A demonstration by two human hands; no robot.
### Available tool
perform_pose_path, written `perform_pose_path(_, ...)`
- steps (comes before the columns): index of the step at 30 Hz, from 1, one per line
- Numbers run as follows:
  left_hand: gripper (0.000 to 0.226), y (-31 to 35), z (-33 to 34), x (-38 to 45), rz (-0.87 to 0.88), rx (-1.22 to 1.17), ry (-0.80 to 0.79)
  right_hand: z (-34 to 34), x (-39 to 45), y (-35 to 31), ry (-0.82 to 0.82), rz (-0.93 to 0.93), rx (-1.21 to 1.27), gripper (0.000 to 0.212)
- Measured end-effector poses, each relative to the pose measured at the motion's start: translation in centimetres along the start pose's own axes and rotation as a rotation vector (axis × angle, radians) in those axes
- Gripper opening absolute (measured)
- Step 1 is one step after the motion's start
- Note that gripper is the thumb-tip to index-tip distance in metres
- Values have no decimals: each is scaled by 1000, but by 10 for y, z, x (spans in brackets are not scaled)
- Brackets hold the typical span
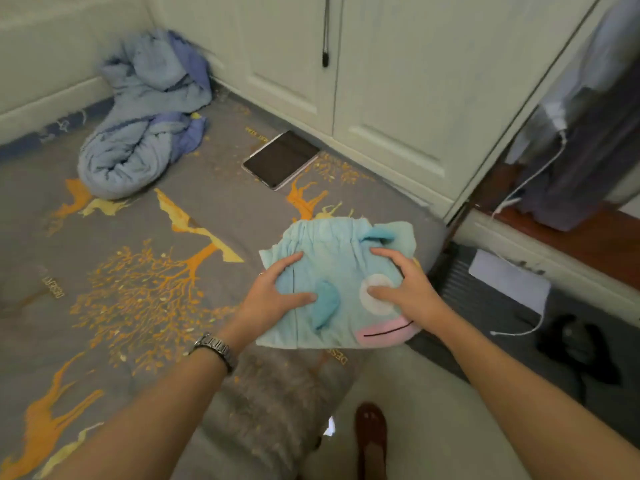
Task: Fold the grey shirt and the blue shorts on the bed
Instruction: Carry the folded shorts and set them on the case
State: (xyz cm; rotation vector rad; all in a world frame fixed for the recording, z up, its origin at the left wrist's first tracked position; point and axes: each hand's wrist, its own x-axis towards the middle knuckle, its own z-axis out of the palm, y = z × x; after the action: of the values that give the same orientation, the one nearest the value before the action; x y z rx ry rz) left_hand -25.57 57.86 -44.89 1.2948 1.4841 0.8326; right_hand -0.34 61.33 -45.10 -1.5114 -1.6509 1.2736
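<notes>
The light blue shorts (332, 258) lie folded into a compact square near the right corner of the bed (214, 223), waistband away from me. They have darker blue ear flaps, a white circle and a pink mouth patch. My left hand (277, 289) rests flat on their left half, fingers spread. On the right half my right hand (403, 285) presses down, its thumb on the white circle. Neither hand is closed around the cloth. I cannot make out a grey shirt for certain.
A crumpled blue-grey cloth bundle (145, 126) sits at the bed's far left. A dark tablet (280, 159) lies by the white wardrobe doors (381, 81). Right of the bed are the floor, a white paper (509, 282), a cable and a brown shoe (370, 431).
</notes>
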Motion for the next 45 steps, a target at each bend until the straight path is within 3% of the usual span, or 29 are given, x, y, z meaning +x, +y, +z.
perform_pose_path(12,72,158,238,22,184,8,-424,-241,-150,56,417,183,41,61)
perform_pose_path(19,72,209,418,20,196,26,-564,-382,-225,127,547,290,22,59)
perform_pose_path(24,72,236,501,27,175,20,-632,-455,-253,159,581,339,2,60)
perform_pose_path(34,73,250,583,80,157,87,-684,-517,-231,208,580,328,-19,62)
perform_pose_path(45,74,258,670,207,58,-5,-657,-611,-117,275,540,394,-4,62)
